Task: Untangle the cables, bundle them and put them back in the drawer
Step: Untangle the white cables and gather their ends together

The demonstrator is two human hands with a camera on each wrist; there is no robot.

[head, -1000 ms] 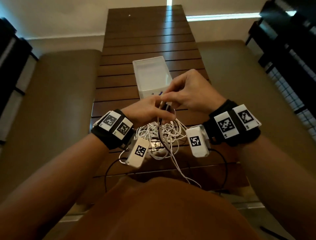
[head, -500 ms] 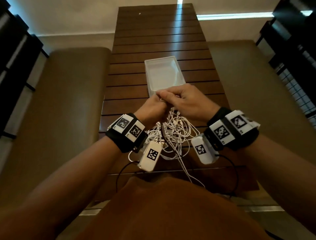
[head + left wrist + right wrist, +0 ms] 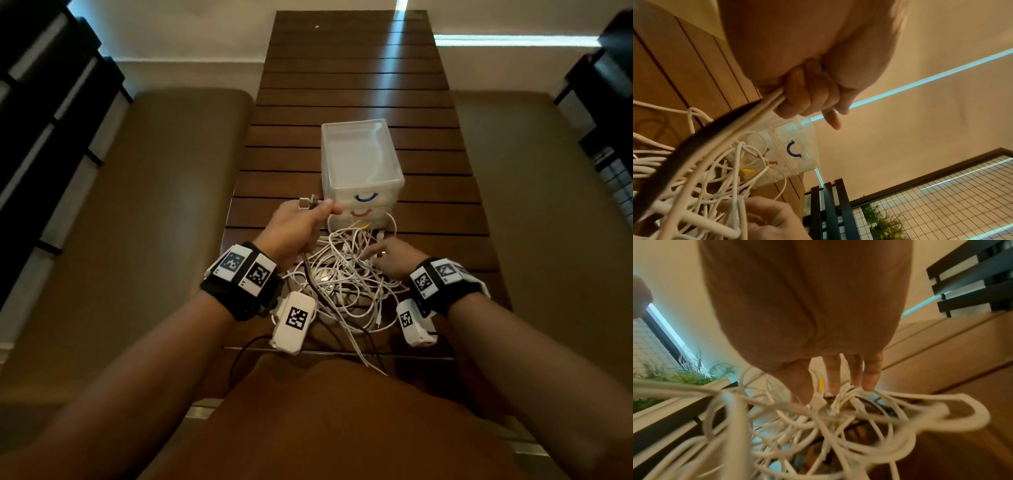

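A long table (image 3: 342, 85) of dark wooden slats is seen running away from the person, flanked by two smooth padded benches (image 3: 164, 192). Near its middle stands one translucent plastic drawer unit (image 3: 359, 161), box-shaped with rounded edges; three curved handles are made out on its front, blue (image 3: 365, 198), red and yellow, the lowest partly screened by cable loops. Between the unit and the person, a tangle of cables (image 3: 346, 277) lies on the table: thin, round, mostly white cords in many crossing loops, too knotted to be counted, with some loops trailing over the near table edge. One thicker black cable (image 3: 674, 155) is seen among them. The left hand (image 3: 298, 226) is closed round a few strands, the black one and at least two white ones by the left wrist view, with plug ends (image 3: 308, 202) protruding above the fist, raised just left of the drawer unit. The right hand (image 3: 394, 258) is lowered onto the heap with fingers extended and fingertips (image 3: 869, 382) touching the cords; whether any strand is pinched cannot be told, since the right wrist view is blurred.
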